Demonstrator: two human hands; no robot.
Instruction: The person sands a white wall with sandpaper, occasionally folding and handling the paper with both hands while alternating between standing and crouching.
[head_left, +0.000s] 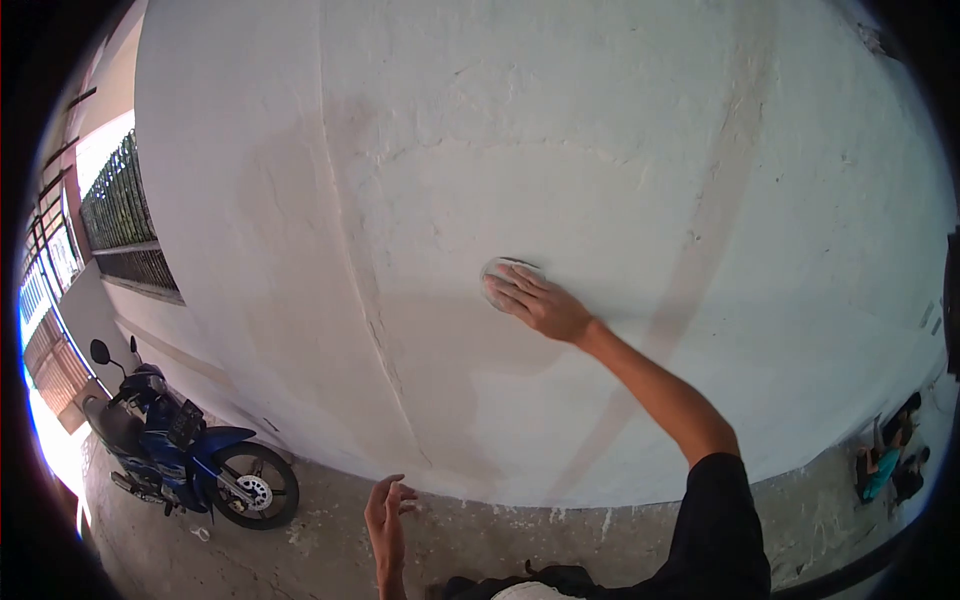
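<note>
My right hand (532,298) lies on a round, flat, pale grey sanding disc (490,272) and presses it against the white wall (600,200). Its fingers stretch over the disc and hide most of it. The wall is rough, with a long vertical ridge left of the disc and darker patches around it. Low in front of me, my left hand (388,508) is raised off the wall, fingers loosely bent and apart, with nothing in it.
A blue motorbike (190,440) stands on the concrete floor (330,540) to the left, close to the wall. Beyond it are a dark grille (120,205) and a gate. At the far right, people (885,460) are low near the floor.
</note>
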